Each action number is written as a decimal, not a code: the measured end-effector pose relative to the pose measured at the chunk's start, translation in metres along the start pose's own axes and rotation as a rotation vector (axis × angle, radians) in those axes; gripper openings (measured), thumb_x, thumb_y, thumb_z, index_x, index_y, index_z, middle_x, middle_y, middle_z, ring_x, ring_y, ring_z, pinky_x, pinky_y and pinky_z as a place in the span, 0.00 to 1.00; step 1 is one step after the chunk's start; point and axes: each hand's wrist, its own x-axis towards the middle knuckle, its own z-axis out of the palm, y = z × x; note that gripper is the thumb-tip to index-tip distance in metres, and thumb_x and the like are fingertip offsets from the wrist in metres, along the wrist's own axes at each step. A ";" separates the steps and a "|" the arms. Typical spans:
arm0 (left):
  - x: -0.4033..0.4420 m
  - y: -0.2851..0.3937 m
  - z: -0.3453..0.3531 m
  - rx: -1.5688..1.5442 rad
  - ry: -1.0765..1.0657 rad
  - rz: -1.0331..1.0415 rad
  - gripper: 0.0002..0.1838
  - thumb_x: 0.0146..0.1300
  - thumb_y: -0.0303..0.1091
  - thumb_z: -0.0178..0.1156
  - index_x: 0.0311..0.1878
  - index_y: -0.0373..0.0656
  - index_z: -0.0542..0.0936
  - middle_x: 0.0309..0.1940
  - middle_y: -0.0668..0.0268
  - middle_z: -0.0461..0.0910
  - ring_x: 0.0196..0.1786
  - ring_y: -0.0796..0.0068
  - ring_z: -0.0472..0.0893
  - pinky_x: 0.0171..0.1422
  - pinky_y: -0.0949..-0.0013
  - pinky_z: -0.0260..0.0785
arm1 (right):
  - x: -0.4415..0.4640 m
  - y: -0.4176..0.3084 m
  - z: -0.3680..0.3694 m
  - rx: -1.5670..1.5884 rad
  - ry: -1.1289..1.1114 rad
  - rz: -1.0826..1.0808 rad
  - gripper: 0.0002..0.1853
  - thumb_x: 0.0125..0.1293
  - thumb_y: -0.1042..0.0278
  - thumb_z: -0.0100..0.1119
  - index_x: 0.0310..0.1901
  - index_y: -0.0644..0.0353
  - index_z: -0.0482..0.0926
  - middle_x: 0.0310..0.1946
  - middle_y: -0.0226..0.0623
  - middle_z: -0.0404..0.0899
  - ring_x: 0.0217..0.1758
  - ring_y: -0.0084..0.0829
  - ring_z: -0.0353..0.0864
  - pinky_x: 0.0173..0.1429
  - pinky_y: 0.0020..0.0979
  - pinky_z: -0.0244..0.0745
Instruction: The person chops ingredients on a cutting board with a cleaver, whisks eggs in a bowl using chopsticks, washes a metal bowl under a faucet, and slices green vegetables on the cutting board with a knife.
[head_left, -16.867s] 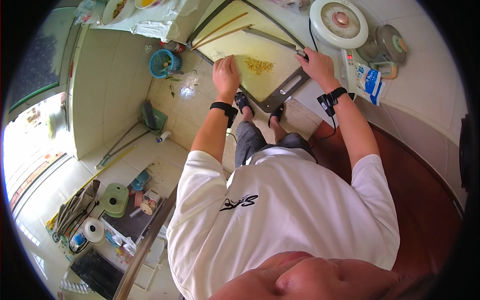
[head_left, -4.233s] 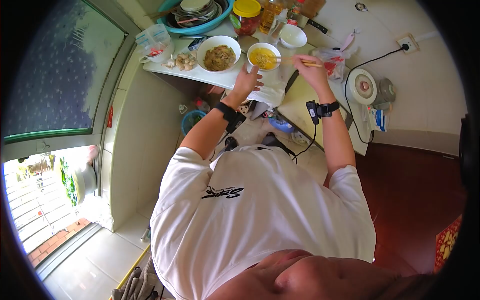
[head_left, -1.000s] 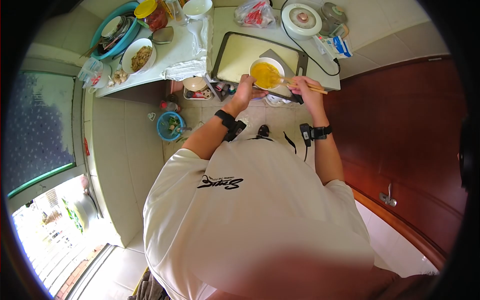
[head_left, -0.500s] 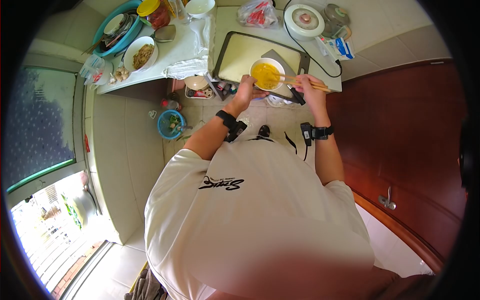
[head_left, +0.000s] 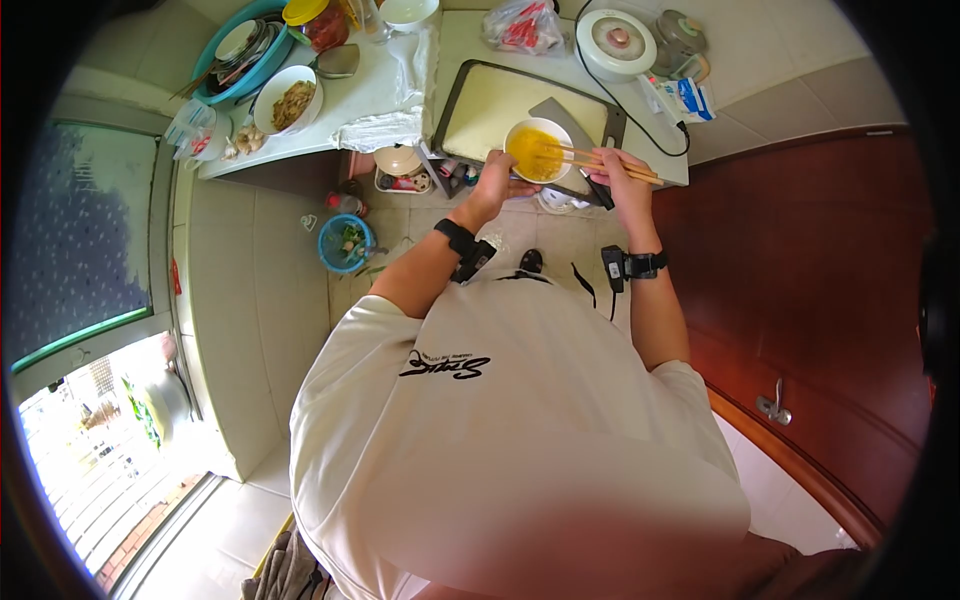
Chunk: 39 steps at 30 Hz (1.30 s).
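Here, chopsticks dip into a white bowl of beaten egg.
Over the cutting board, left hand keeps its grip around the bowl, right hand around the chopsticks.

The counter bears a board (dark-rimmed) and a plastic bag.

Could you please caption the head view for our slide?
Left hand supports a bowl of egg mixture; right hand holds chopsticks inside.

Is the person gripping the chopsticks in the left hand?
No, the right hand holds the chopsticks, while the left hand holds the bowl of yellow liquid.
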 end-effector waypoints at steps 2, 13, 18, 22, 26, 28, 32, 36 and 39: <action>-0.001 -0.001 0.000 -0.001 0.003 0.013 0.21 0.66 0.37 0.41 0.58 0.38 0.54 0.49 0.44 0.71 0.39 0.51 0.83 0.44 0.60 0.80 | 0.000 0.002 0.000 -0.048 -0.060 0.033 0.15 0.69 0.65 0.52 0.44 0.71 0.80 0.34 0.43 0.84 0.34 0.27 0.85 0.38 0.21 0.79; 0.000 -0.002 -0.004 -0.025 0.023 -0.011 0.21 0.66 0.36 0.41 0.59 0.37 0.54 0.49 0.43 0.71 0.38 0.49 0.83 0.43 0.59 0.80 | -0.007 -0.023 0.007 -0.149 0.026 0.007 0.13 0.68 0.66 0.54 0.40 0.70 0.81 0.31 0.41 0.84 0.31 0.26 0.85 0.36 0.20 0.79; -0.007 -0.003 -0.001 -0.036 0.034 -0.024 0.22 0.66 0.36 0.41 0.59 0.36 0.53 0.49 0.42 0.71 0.38 0.49 0.83 0.44 0.58 0.80 | 0.000 -0.014 -0.001 -0.246 0.056 -0.060 0.13 0.68 0.67 0.52 0.39 0.70 0.81 0.30 0.39 0.83 0.30 0.24 0.84 0.34 0.21 0.78; -0.011 0.000 0.001 0.019 0.059 -0.004 0.22 0.66 0.36 0.41 0.59 0.36 0.53 0.49 0.42 0.71 0.38 0.49 0.83 0.44 0.58 0.81 | 0.002 -0.008 0.000 -0.210 -0.044 -0.025 0.13 0.68 0.68 0.51 0.38 0.70 0.80 0.30 0.39 0.83 0.29 0.24 0.84 0.34 0.21 0.78; -0.020 0.006 0.009 0.061 0.087 0.015 0.22 0.66 0.36 0.41 0.59 0.35 0.53 0.50 0.42 0.71 0.38 0.50 0.83 0.44 0.59 0.81 | -0.005 -0.015 0.006 -0.172 -0.076 -0.044 0.13 0.69 0.67 0.51 0.39 0.70 0.80 0.30 0.40 0.83 0.30 0.25 0.84 0.35 0.22 0.79; -0.018 0.005 0.008 0.046 0.074 0.014 0.22 0.66 0.36 0.41 0.59 0.35 0.53 0.50 0.43 0.71 0.38 0.50 0.83 0.44 0.59 0.81 | -0.004 -0.010 0.005 -0.166 -0.078 -0.037 0.13 0.69 0.67 0.51 0.40 0.70 0.80 0.31 0.40 0.83 0.31 0.26 0.84 0.35 0.22 0.80; -0.021 0.004 0.008 0.074 0.083 0.023 0.22 0.66 0.36 0.41 0.59 0.35 0.53 0.51 0.44 0.71 0.38 0.51 0.84 0.44 0.59 0.81 | -0.004 -0.007 0.006 -0.063 0.009 -0.028 0.12 0.69 0.68 0.51 0.42 0.70 0.80 0.33 0.41 0.83 0.33 0.26 0.84 0.37 0.22 0.80; -0.025 0.006 0.010 0.062 0.085 0.026 0.22 0.66 0.36 0.41 0.59 0.35 0.53 0.51 0.44 0.71 0.38 0.51 0.84 0.43 0.59 0.81 | -0.006 0.005 0.005 -0.105 -0.105 0.012 0.12 0.70 0.68 0.51 0.41 0.70 0.80 0.34 0.41 0.83 0.35 0.26 0.85 0.38 0.21 0.80; -0.025 0.005 0.009 0.091 0.042 0.051 0.22 0.66 0.37 0.41 0.59 0.36 0.53 0.50 0.45 0.71 0.38 0.52 0.84 0.43 0.59 0.81 | -0.008 0.004 0.006 -0.097 0.043 -0.065 0.13 0.70 0.68 0.51 0.41 0.70 0.80 0.34 0.42 0.83 0.35 0.26 0.85 0.39 0.21 0.80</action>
